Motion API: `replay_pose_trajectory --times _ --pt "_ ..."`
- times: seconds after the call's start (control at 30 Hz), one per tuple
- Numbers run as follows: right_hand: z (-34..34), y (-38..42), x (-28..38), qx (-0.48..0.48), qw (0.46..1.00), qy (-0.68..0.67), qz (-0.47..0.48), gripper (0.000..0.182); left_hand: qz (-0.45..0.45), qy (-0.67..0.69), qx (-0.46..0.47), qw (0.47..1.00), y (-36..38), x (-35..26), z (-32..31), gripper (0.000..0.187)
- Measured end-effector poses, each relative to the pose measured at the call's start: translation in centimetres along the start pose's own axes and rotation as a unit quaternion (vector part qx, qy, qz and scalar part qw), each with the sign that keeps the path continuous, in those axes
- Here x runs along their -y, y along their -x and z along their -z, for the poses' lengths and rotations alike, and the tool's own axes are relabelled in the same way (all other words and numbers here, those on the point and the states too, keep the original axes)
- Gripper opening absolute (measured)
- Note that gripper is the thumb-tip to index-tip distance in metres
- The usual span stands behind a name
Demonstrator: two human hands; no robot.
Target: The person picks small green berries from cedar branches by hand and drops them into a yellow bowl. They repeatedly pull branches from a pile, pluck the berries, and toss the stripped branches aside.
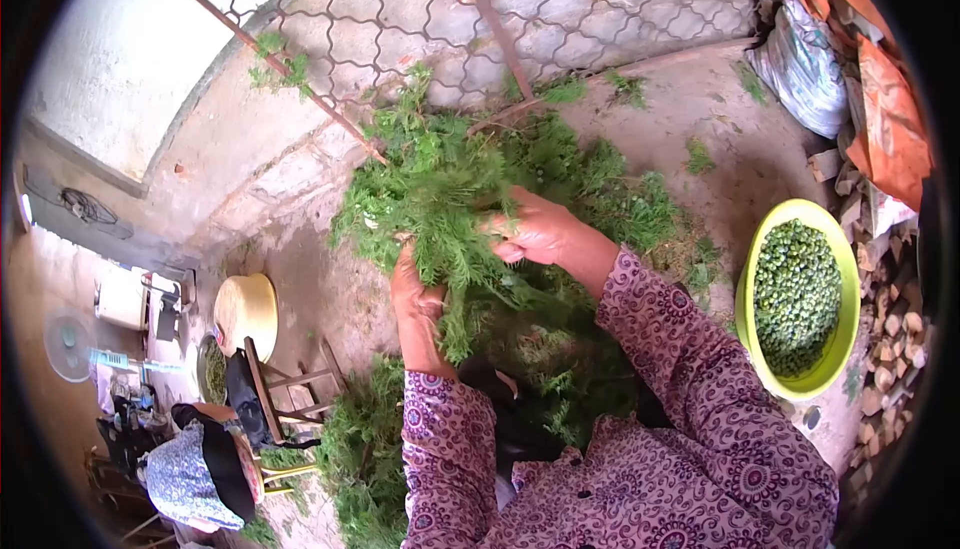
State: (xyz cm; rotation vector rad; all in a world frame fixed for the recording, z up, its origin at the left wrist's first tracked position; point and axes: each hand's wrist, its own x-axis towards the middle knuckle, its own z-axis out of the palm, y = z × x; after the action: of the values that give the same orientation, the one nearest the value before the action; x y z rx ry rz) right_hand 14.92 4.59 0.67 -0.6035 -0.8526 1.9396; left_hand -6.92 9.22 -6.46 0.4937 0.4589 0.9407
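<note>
Feathery evergreen branches [430, 189] fill the middle of the head view, piled and partly lifted in front of me. My left hand [416, 301] grips a leafy branch from below; its fingertips are partly hidden by the foliage. Closed in a pinch at the right side of the same greenery is my right hand [537, 230], its fingers curled against the sprigs. What lies between those fingertips is too small to make out. More cut greenery [365, 449] lies by my left forearm.
At right, a yellow-green basin [745, 319] holds many small green cones or berries, beside stacked firewood [885, 379] and a white sack [800, 69]. A wire lattice [420, 19] stands ahead. Left are a pale tub [262, 314], a wooden stool [300, 384] and another person [195, 474].
</note>
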Motion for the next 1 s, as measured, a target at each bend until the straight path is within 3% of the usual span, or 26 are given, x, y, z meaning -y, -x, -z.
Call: replay_pose_trajectory --times 0.07,0.17,0.27,0.3,0.37,0.43,0.47,0.5,0.53,0.57,0.6,0.63,0.67,0.73,0.77,0.8,0.87,0.9,1.0 --pt "0.0 0.2 0.2 0.007 0.999 -0.048 -0.014 0.024 -0.073 -0.076 -0.19 0.976 -0.4 1.0 -2.5 0.03" --pt "-1.5 0.8 1.4 -0.055 0.992 -0.112 0.016 0.014 -0.103 -0.127 -0.179 0.97 -0.3 1.4 -3.1 0.031" --pt "1.0 -0.7 0.9 0.021 0.983 -0.176 0.045 0.014 -0.14 -0.166 -0.162 0.963 0.0 1.7 -4.1 0.039" --pt "0.5 0.0 1.0 -0.018 0.972 -0.224 0.068 0.013 -0.154 -0.222 -0.201 0.942 0.1 1.7 -4.6 0.038" --pt "-0.4 0.5 2.3 -0.069 0.982 -0.164 0.07 0.012 -0.192 -0.317 -0.274 0.888 0.4 2.2 -5.0 0.041" --pt "-0.9 0.8 3.2 -0.17 0.98 -0.09 0.051 0.01 -0.228 -0.356 -0.277 0.863 0.8 2.2 -5.0 0.046" --pt "-0.8 0.9 3.3 -0.17 0.98 -0.092 0.053 0.01 -0.262 -0.392 -0.281 0.835 1.1 2.3 -4.9 0.051" --pt "-0.3 0.9 3.4 -0.15 0.978 -0.133 0.053 0.011 -0.263 -0.394 -0.28 0.835 1.5 2.4 -4.8 0.051" --pt "0.4 0.8 3.5 -0.13 0.975 -0.173 0.053 0.011 -0.227 -0.485 -0.275 0.798 1.9 2.5 -4.7 0.053" --pt "2.8 -0.5 2.6 -0.048 0.976 -0.194 0.086 0.01 -0.19 -0.571 -0.269 0.752 2.3 2.7 -4.6 0.054" --pt "2.6 -0.3 2.9 -0.047 0.976 -0.194 0.089 0.01 -0.151 -0.65 -0.259 0.698 2.5 2.8 -4.9 0.056" --pt "2.2 0.0 3.3 -0.073 0.971 -0.202 0.107 0.01 -0.046 -0.694 -0.229 0.681 3.1 2.7 -5.9 0.063" --pt "1.9 0.1 3.4 -0.1 0.964 -0.21 0.125 0.009 -0.048 -0.697 -0.228 0.679 3.1 3.0 -5.6 0.063" --pt "1.6 0.0 2.9 -0.083 0.96 -0.236 0.126 0.009 -0.102 -0.763 -0.131 0.625 3.1 4.5 -3.5 0.076" --pt "1.5 -0.1 2.7 -0.068 0.955 -0.259 0.124 0.009 -0.159 -0.752 -0.073 0.636 3.0 5.2 -1.7 0.086" --pt "1.5 -0.2 2.5 -0.067 0.955 -0.26 0.127 0.009 -0.16 -0.753 -0.071 0.634 2.9 5.3 -1.9 0.086" --pt "1.3 -0.4 2.2 0.009 0.951 -0.3 0.068 0.01 -0.03 -0.817 -0.07 0.572 2.8 5.8 -2.4 0.088" --pt "1.0 -0.5 2.1 0.013 0.949 -0.308 0.07 0.011 -0.031 -0.816 -0.07 0.573 2.6 6.4 -2.9 0.088" --pt "0.1 -0.2 2.5 0.014 0.938 -0.338 0.074 0.018 -0.062 -0.631 -0.087 0.769 0.8 8.3 -5.1 0.031"
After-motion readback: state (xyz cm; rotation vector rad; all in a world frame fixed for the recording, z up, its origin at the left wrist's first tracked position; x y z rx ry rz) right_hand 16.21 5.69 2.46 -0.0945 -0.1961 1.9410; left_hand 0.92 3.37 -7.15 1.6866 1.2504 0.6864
